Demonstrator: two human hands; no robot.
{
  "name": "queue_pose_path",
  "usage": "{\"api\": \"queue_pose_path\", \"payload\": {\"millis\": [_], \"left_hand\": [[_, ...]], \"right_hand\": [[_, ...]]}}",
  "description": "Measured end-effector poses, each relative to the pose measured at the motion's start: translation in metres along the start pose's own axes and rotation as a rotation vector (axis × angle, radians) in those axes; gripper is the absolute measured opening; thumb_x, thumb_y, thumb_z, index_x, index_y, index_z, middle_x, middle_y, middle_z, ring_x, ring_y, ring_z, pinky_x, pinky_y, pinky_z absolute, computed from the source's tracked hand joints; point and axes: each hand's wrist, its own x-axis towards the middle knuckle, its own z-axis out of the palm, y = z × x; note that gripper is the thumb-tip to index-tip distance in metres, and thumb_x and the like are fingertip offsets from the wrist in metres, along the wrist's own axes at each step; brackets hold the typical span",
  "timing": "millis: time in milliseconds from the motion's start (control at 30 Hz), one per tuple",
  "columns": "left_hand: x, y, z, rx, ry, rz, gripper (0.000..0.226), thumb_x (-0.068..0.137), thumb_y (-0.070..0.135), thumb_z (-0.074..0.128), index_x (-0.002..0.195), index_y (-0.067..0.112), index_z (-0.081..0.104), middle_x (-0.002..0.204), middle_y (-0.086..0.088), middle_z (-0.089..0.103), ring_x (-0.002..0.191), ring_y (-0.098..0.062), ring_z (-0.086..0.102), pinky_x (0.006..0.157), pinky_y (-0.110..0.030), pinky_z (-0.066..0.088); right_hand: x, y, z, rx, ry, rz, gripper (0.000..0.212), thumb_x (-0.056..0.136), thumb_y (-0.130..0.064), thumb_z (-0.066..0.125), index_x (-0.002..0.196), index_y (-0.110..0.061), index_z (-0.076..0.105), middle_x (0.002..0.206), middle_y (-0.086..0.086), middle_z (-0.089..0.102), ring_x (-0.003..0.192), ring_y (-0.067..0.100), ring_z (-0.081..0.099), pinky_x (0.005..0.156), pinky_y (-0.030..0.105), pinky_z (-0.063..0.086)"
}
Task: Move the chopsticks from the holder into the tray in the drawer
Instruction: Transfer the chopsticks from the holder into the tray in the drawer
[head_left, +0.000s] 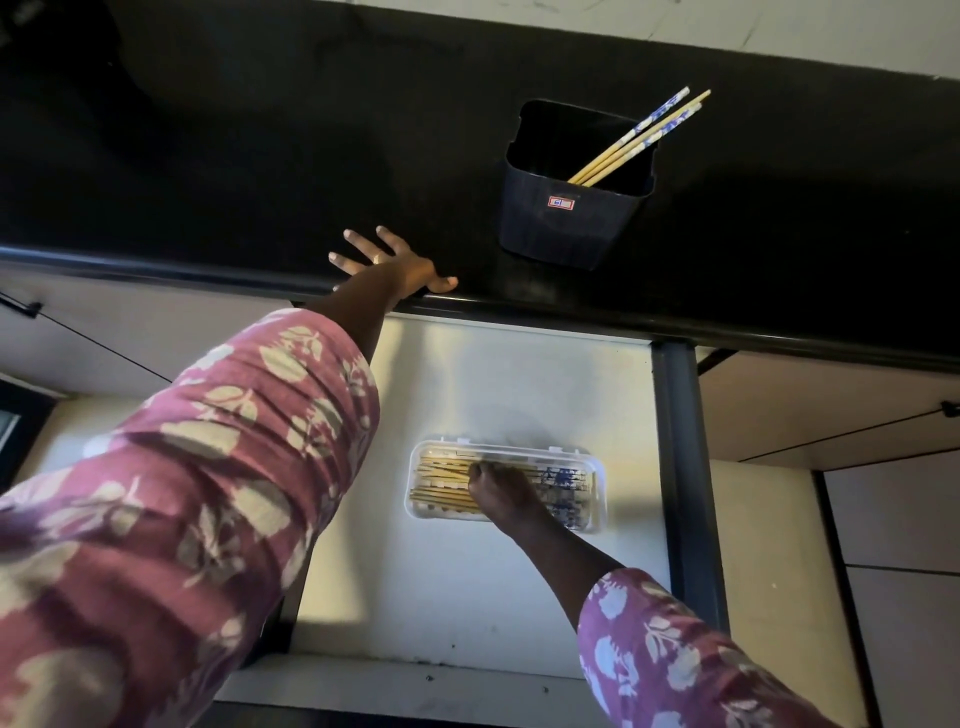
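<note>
A black plastic holder (566, 223) stands on the dark counter, with three chopsticks (636, 137) leaning out of its far right corner. In the open drawer (467, 587) below lies a clear tray (597, 486) filled with several chopsticks (441, 475), pale wood with blue-patterned ends. My right hand (501, 493) rests in the tray, fingers curled down onto the chopsticks; what it grips is hidden. My left hand (389, 260) lies flat with fingers spread on the counter's front edge, left of the holder.
The dark counter edge (727, 332) overhangs the drawer's back. The drawer's black right wall (685, 467) runs close beside the tray. Closed cabinet fronts (831, 415) flank the drawer on both sides.
</note>
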Motion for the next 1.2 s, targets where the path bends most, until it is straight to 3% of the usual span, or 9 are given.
{"api": "queue_pose_path", "payload": {"millis": [133,233,300,400,567,667,800,967,1200], "left_hand": [[0.006,0.003,0.004,-0.015,0.014,-0.027,0.121,0.072,0.066,0.062,0.148,0.012,-0.017,0.151,-0.025,-0.028,0.137,-0.052,-0.021,0.110,-0.065,-0.001],[0.010,0.002,0.007,-0.015,0.031,-0.025,0.121,0.071,0.069,0.060,0.148,0.015,-0.017,0.152,-0.020,-0.029,0.137,-0.051,-0.023,0.109,-0.066,-0.002],[0.012,0.002,0.010,-0.022,0.032,-0.003,0.119,0.072,0.071,0.057,0.148,0.018,-0.017,0.153,-0.014,-0.029,0.137,-0.051,-0.024,0.108,-0.068,-0.003],[0.014,0.000,0.014,-0.050,0.041,0.011,0.115,0.072,0.072,0.055,0.148,0.022,-0.016,0.155,-0.008,-0.028,0.137,-0.050,-0.023,0.106,-0.070,-0.003],[0.016,-0.003,0.015,-0.067,0.047,0.032,0.113,0.072,0.073,0.053,0.148,0.024,-0.014,0.156,-0.006,-0.027,0.138,-0.048,-0.023,0.106,-0.069,-0.006],[0.014,-0.004,0.017,-0.080,0.060,0.047,0.112,0.073,0.072,0.053,0.149,0.023,-0.014,0.156,-0.005,-0.026,0.139,-0.047,-0.022,0.107,-0.068,-0.006],[0.016,-0.004,0.017,-0.097,0.062,0.054,0.111,0.074,0.069,0.055,0.149,0.023,-0.013,0.156,-0.004,-0.026,0.139,-0.046,-0.022,0.107,-0.068,-0.006],[0.017,-0.002,0.018,-0.098,0.069,0.039,0.111,0.076,0.066,0.057,0.149,0.022,-0.014,0.155,-0.004,-0.028,0.139,-0.045,-0.023,0.108,-0.067,-0.006],[0.027,-0.002,0.020,-0.107,0.047,0.022,0.115,0.073,0.069,0.057,0.148,0.022,-0.017,0.154,-0.006,-0.031,0.137,-0.048,-0.026,0.106,-0.069,-0.007]], "right_hand": [[-0.004,0.011,0.001,-0.020,-0.070,-0.085,0.023,0.082,-0.004,0.057,0.103,0.000,0.068,0.095,0.011,0.074,0.083,0.028,0.073,0.066,0.034,0.059],[-0.001,0.020,0.003,0.016,-0.051,-0.167,0.031,0.090,0.002,0.038,0.115,0.001,0.056,0.117,0.016,0.066,0.104,0.036,0.065,0.081,0.041,0.055],[-0.006,0.026,-0.003,0.053,0.024,-0.166,0.024,0.089,-0.008,0.047,0.107,-0.009,0.063,0.111,0.007,0.071,0.098,0.027,0.069,0.074,0.033,0.056],[-0.014,0.037,-0.012,0.069,0.254,-0.267,0.013,0.059,-0.018,0.080,0.069,-0.019,0.072,0.067,-0.007,0.073,0.059,0.009,0.069,0.045,0.017,0.052],[-0.009,0.067,-0.040,0.213,0.714,-0.319,0.020,0.065,-0.002,0.070,0.080,-0.013,0.078,0.081,0.000,0.078,0.073,0.014,0.075,0.058,0.022,0.060],[0.002,0.092,-0.072,0.298,0.903,-0.208,0.036,0.060,0.010,0.064,0.087,-0.009,0.078,0.088,0.005,0.078,0.079,0.017,0.075,0.060,0.024,0.061],[0.017,0.133,-0.119,0.249,1.162,-0.047,0.037,0.084,0.007,0.043,0.092,-0.005,0.077,0.093,0.008,0.078,0.084,0.020,0.075,0.071,0.028,0.060],[0.034,0.184,-0.181,0.436,1.466,0.306,0.019,0.074,0.014,0.064,0.086,0.005,0.075,0.086,0.017,0.077,0.079,0.027,0.075,0.076,0.031,0.057],[0.067,0.245,-0.230,1.135,1.079,0.900,0.023,0.086,-0.021,0.065,0.104,-0.009,0.071,0.105,0.011,0.073,0.103,0.027,0.063,0.085,0.026,0.046]]}}
